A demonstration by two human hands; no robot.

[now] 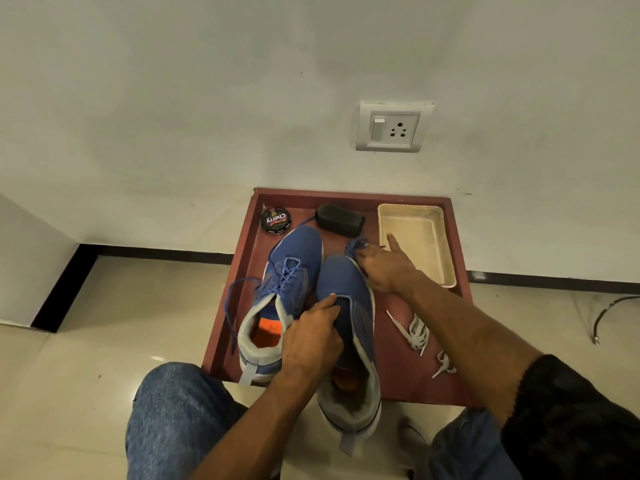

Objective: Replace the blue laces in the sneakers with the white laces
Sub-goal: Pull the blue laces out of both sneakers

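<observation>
Head view: I see my left hand (pixel 311 336) gripping the tongue area of the right-hand blue sneaker (pixel 349 306), which looks unlaced and overhangs the near edge of the red tray (pixel 415 372). My right hand (pixel 382 268) pinches a bunched blue lace (pixel 356 244) just past that shoe's toe, forefinger extended. Left of my left hand stands the other sneaker (pixel 284 271), laced blue. White laces (pixel 415 332) lie below my right wrist.

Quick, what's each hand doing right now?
Left hand: grips the right sneaker at its tongue.
Right hand: pinches the bunched blue lace beyond that sneaker's toe, index finger straight.
</observation>
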